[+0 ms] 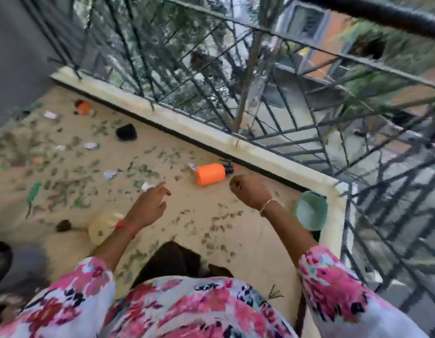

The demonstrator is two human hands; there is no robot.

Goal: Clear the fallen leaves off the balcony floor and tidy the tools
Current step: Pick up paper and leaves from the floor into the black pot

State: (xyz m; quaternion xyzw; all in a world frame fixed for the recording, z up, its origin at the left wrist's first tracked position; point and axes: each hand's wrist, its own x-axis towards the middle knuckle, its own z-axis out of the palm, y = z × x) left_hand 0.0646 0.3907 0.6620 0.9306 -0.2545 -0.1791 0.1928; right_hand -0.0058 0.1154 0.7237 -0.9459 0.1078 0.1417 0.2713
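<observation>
Small green fallen leaves (65,189) lie scattered over the tan balcony floor (248,230). An orange spray bottle (210,174) with a black nozzle lies on its side near the parapet. My left hand (151,202) hangs above the floor with relaxed fingers, holding nothing, left of the bottle. Just right of the bottle and apart from it hovers my right hand (249,191), fingers loosely curled and empty. A green hand tool (33,192) lies at the left.
A cream parapet (211,132) with a black metal railing (309,93) bounds the balcony. A pale green pot (310,211) stands in the corner. A cream pot (102,226), a small orange pot (83,108), a black pot (126,132) and paper scraps (91,145) lie about.
</observation>
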